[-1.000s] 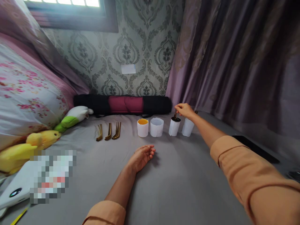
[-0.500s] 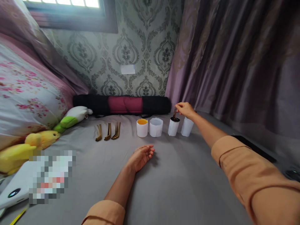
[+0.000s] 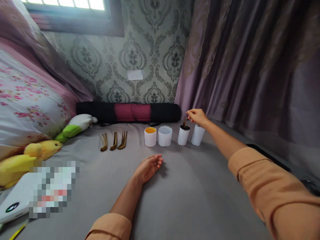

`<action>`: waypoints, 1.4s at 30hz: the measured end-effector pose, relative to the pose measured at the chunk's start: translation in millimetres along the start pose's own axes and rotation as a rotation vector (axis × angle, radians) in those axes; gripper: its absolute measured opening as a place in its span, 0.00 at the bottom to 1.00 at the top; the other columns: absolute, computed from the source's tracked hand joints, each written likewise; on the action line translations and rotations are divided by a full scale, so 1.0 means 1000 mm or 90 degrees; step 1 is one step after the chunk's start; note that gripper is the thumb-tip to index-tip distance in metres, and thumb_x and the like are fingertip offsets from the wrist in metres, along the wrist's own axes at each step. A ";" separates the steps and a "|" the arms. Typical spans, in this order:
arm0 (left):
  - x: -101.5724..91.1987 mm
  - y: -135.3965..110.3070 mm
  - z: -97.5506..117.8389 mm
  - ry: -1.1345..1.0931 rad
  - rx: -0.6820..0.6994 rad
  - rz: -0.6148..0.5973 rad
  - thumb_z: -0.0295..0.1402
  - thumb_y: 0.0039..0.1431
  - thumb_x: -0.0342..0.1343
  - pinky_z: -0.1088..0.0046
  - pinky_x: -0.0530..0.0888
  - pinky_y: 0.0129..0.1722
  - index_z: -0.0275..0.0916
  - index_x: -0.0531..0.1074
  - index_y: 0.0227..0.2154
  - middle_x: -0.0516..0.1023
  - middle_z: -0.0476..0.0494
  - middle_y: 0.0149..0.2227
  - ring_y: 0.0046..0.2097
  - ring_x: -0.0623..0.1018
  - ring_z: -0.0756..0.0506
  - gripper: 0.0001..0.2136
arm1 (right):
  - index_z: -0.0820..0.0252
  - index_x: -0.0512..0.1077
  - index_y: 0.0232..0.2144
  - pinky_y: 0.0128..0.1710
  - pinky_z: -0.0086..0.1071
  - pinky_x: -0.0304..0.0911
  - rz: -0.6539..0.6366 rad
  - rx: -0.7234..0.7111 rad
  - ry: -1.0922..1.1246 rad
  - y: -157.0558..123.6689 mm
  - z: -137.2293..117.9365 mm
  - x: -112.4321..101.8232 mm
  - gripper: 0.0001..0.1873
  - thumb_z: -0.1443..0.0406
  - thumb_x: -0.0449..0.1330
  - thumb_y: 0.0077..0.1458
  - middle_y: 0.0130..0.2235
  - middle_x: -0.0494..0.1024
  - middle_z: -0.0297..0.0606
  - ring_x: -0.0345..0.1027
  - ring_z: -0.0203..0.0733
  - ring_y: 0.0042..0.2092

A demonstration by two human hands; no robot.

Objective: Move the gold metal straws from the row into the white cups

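My right hand (image 3: pixel 198 116) pinches the top of a thin brown-gold strip (image 3: pixel 185 120), upright over a narrow white-wrapped can (image 3: pixel 183 136) with a dark mouth. The strip's lower end is at or inside that mouth; I cannot tell how deep. Another white-wrapped can (image 3: pixel 197 136) stands to its right, partly behind my wrist. Left of them are a wider white tub (image 3: pixel 165 138) and a white cup with orange inside (image 3: pixel 150 139). My left hand (image 3: pixel 149 167) rests on the sheet in front, fingers loosely curled, holding nothing. Bent brown-gold strips (image 3: pixel 122 141) lie in small groups to the left.
A black and maroon roll (image 3: pixel 132 112) lies along the patterned wall. Plush toys (image 3: pixel 45 150) and a white device (image 3: pixel 20 196) are at the left on the grey sheet (image 3: pixel 190 200). A dark flat object (image 3: pixel 268 156) lies beyond my right forearm.
The view has shifted slightly, so the things appear a little further left. My right hand still holds the strip over the can, and my left hand rests as before.
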State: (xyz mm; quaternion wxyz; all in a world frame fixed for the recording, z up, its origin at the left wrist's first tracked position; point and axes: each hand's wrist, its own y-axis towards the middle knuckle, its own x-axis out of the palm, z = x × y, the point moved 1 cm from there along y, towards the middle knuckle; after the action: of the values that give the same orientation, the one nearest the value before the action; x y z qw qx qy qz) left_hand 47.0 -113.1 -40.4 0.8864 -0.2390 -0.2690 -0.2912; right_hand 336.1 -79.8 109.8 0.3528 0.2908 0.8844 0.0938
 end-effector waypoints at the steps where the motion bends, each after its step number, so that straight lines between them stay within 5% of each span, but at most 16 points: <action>1: 0.000 0.000 0.000 0.001 0.001 -0.001 0.23 0.53 0.50 0.79 0.70 0.27 0.29 0.68 0.34 0.73 0.40 0.30 0.27 0.72 0.54 0.06 | 0.65 0.72 0.33 0.14 0.18 0.51 0.003 0.004 0.010 -0.002 -0.001 -0.001 0.13 0.61 0.53 0.52 0.24 0.74 0.37 0.57 0.24 0.16; 27: 0.000 -0.002 0.001 0.001 0.003 -0.013 0.23 0.53 0.50 0.80 0.70 0.28 0.29 0.69 0.35 0.73 0.40 0.30 0.27 0.72 0.54 0.06 | 0.65 0.67 0.26 0.15 0.21 0.53 0.110 0.106 0.162 -0.049 -0.002 -0.018 0.16 0.58 0.49 0.56 0.25 0.72 0.39 0.57 0.25 0.17; 42: -0.001 -0.001 0.000 -0.006 0.004 -0.014 0.23 0.54 0.50 0.79 0.71 0.28 0.29 0.69 0.34 0.73 0.40 0.30 0.28 0.73 0.54 0.06 | 0.62 0.65 0.25 0.14 0.22 0.52 0.089 0.156 0.218 -0.082 0.012 0.004 0.15 0.57 0.48 0.55 0.24 0.70 0.36 0.57 0.26 0.17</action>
State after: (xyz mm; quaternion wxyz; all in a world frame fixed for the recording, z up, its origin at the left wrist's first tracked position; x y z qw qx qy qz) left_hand 45.9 -113.2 -40.4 0.8826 -0.2348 -0.2764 -0.2990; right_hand 304.9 -145.0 68.0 0.1522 0.3720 0.9138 0.0579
